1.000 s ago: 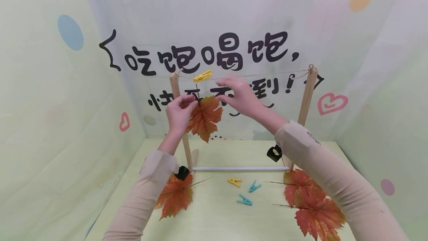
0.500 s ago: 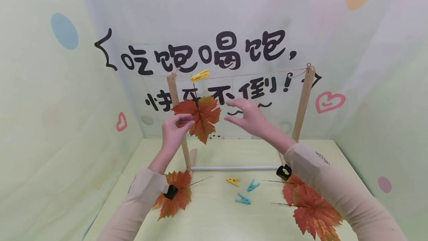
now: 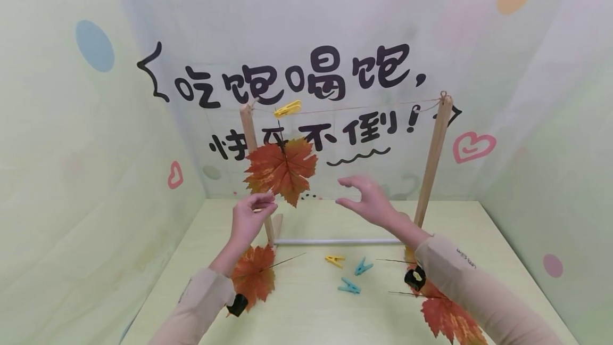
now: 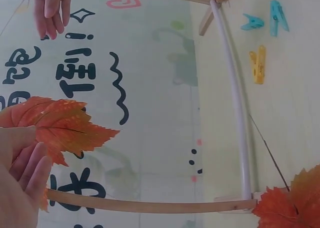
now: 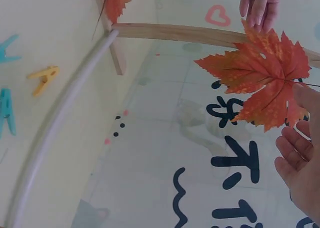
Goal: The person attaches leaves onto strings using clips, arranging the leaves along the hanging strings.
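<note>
An orange-red artificial maple leaf (image 3: 282, 166) hangs by its thin dark stem from a yellow clothespin (image 3: 288, 108). That clothespin grips the string (image 3: 364, 107) between two wooden posts, close to the left one. Just below the leaf's lower left edge is my left hand (image 3: 249, 220), fingers loosely bent and holding nothing; whether the fingertips touch the leaf I cannot tell. My right hand (image 3: 369, 201) is to the right of the leaf and apart from it, thumb and fingers spread with nothing between them. The leaf (image 5: 270, 78) also shows in the right wrist view.
On the table lie a yellow clothespin (image 3: 334, 261) and two blue clothespins (image 3: 349, 285). One leaf (image 3: 256, 276) lies at the left, more leaves (image 3: 452, 318) at the right, partly under my sleeve. A white rod (image 3: 335, 241) joins the feet of the wooden posts (image 3: 433, 158).
Both hands have moved down, away from the clothespin on the string, and the right has also moved rightward. My left hand has come off the hanging leaf's upper part; the leaf stays hanging.
</note>
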### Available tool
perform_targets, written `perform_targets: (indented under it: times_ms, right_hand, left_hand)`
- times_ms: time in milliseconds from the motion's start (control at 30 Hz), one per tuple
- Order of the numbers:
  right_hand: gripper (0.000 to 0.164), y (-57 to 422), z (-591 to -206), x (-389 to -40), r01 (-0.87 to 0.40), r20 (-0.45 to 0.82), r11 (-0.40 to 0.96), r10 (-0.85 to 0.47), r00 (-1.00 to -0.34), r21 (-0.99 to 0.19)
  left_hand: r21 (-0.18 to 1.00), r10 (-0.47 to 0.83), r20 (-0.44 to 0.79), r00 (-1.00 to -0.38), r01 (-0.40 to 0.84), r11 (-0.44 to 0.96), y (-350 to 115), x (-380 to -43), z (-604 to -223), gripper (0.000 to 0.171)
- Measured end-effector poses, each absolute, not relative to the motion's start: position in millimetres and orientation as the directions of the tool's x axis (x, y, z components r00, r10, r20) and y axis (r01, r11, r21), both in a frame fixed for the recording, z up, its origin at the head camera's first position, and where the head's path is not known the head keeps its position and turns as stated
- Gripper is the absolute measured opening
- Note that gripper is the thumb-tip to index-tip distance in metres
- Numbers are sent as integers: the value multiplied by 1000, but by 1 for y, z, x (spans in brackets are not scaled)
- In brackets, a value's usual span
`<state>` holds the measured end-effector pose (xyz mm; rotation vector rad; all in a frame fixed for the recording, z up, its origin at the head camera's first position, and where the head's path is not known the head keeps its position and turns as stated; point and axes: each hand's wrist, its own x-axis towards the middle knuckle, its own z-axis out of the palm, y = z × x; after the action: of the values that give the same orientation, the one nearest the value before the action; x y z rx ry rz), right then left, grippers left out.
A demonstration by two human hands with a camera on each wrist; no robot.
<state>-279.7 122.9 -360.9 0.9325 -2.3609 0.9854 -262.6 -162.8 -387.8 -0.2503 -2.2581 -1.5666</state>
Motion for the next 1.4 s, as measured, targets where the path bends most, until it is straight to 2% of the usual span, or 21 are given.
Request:
perform_targets:
  times_ms: [267, 467, 733, 867, 1067, 1400]
  right_hand:
    - [41, 131, -412, -269, -651, 490, 530, -430, -758, -542]
    - [42, 133, -444, -265, -595, 423, 549, -418, -804, -587]
    - [44, 130, -487, -257, -599, 354, 554, -492, -796, -579]
    - [46, 127, -507, -256, -542, 293, 564, -475, -830, -623]
    - [46, 125, -529, -260, -486, 250, 584, -440, -863, -650]
    - [48, 126, -554, -268, -429, 217, 670, -379, -899, -606]
  left_hand:
    - [888, -64, 329, -942, 286, 359, -168, -260, -417, 20]
    - [876, -71, 275, -959, 220, 428, -171, -261, -441, 22]
    - [883, -45, 161, -986, 123, 454, -165, -258, -475, 23]
    - [877, -22, 143, -990, 116, 467, -163, -258, -491, 24]
    - [822, 33, 104, -994, 105, 560, -169, -262, -519, 30]
    - [777, 98, 111, -989, 148, 612, -181, -262, -552, 31]
